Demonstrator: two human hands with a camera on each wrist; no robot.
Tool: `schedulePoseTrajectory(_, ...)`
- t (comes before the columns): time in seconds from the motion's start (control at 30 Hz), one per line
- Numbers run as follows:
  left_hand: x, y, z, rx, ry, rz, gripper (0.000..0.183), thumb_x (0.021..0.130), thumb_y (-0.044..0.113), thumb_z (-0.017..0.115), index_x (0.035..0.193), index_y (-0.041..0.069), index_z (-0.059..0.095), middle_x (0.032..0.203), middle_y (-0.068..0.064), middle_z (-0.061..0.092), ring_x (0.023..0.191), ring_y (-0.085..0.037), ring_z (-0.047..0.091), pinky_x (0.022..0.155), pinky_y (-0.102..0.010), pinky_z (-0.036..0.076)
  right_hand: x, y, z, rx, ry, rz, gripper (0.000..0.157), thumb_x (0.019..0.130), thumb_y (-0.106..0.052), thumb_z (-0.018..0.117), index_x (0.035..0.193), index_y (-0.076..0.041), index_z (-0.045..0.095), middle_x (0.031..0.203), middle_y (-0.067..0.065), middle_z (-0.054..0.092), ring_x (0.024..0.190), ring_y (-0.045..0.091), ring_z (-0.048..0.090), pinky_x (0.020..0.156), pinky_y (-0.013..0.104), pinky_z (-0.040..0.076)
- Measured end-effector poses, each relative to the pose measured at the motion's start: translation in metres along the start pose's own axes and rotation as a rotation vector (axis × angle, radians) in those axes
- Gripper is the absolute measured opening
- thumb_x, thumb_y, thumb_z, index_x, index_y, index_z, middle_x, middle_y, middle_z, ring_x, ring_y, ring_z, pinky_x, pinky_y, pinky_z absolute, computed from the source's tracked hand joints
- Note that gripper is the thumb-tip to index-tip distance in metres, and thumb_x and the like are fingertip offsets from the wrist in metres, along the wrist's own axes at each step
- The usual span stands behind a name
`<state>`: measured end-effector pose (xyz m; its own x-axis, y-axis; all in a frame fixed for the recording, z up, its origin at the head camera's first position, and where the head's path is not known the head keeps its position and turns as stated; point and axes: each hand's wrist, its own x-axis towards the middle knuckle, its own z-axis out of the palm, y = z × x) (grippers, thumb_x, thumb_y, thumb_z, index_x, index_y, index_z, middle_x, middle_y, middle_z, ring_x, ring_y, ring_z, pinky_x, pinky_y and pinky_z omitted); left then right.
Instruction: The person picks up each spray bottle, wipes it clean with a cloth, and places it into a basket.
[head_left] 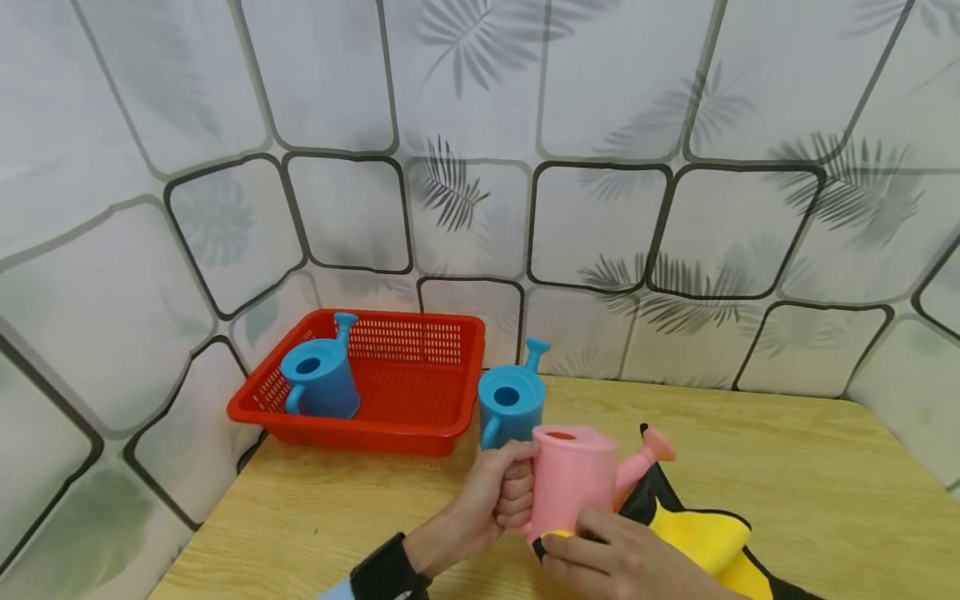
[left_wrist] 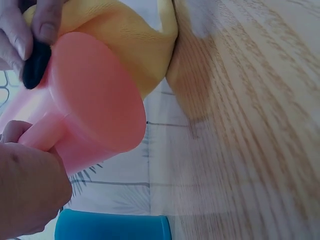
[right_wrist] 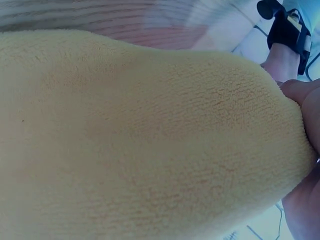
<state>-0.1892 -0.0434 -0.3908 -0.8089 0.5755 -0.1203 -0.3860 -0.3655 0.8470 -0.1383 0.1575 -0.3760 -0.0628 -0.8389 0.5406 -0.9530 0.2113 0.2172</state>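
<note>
A pink watering can [head_left: 573, 475] is held over the table, its spout toward the right. My left hand [head_left: 493, 504] grips it by the handle, fingers wrapped round. With my right hand [head_left: 618, 557] I hold a yellow cloth [head_left: 703, 533] with black edging against the can's lower side. In the left wrist view the can's round base [left_wrist: 100, 92] faces the camera, and the cloth's black edge [left_wrist: 37, 65] sits under the right fingertips. The cloth [right_wrist: 150, 140] fills most of the right wrist view and hides much of that hand.
Just behind the pink can stands a blue watering can [head_left: 512, 396] on the wooden table [head_left: 337, 517]. A red basket [head_left: 408, 433] at the back left holds another blue watering can [head_left: 322, 379]. Patterned fabric [head_left: 472, 217] walls off the table's back and sides.
</note>
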Motion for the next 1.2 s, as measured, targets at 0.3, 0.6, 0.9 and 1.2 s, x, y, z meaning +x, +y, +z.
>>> schedulePoseTrajectory(0.3, -0.004, -0.005, 0.002, 0.063, -0.065, -0.003, 0.043, 0.097, 0.028, 0.049, 0.057, 0.018, 0.035, 0.046, 0.008, 0.031, 0.038, -0.006, 0.029, 0.037, -0.019, 0.022, 0.003, 0.008, -0.012, -0.087, 0.117, 0.040, 0.038, 0.106, -0.024, 0.038, 0.104, -0.005, 0.072, 0.103, 0.004, 0.071, 0.073, 0.013, 0.047, 0.059, 0.021, 0.039)
schedulePoseTrajectory(0.6, -0.008, -0.011, 0.001, 0.056, -0.080, 0.007, 0.045, 0.096, 0.027, 0.049, 0.055, 0.020, 0.032, 0.045, 0.010, 0.028, 0.035, -0.005, 0.024, 0.036, -0.020, 0.016, 0.008, 0.011, -0.021, -0.098, 0.270, 0.092, 0.037, 0.105, -0.016, 0.040, 0.104, 0.005, 0.071, 0.101, 0.016, 0.073, 0.071, 0.016, 0.050, 0.053, 0.021, 0.042)
schedulePoseTrajectory(0.9, -0.012, -0.008, -0.005, 0.073, -0.059, -0.032, 0.045, 0.096, 0.031, 0.051, 0.056, 0.019, 0.034, 0.045, 0.009, 0.030, 0.036, -0.006, 0.028, 0.037, -0.019, 0.019, 0.003, 0.015, -0.022, -0.130, 0.287, 0.169, 0.040, 0.105, -0.023, 0.040, 0.106, 0.002, 0.072, 0.102, 0.013, 0.073, 0.071, 0.017, 0.051, 0.054, 0.025, 0.045)
schedulePoseTrajectory(1.2, -0.016, -0.007, -0.008, 0.078, -0.038, -0.019, 0.044, 0.096, 0.030, 0.051, 0.057, 0.019, 0.034, 0.046, 0.009, 0.031, 0.037, -0.006, 0.030, 0.038, -0.017, 0.023, 0.004, 0.017, -0.018, -0.129, 0.323, 0.104, 0.036, 0.104, -0.022, 0.046, 0.106, 0.004, 0.071, 0.102, 0.017, 0.073, 0.073, 0.018, 0.055, 0.056, 0.024, 0.048)
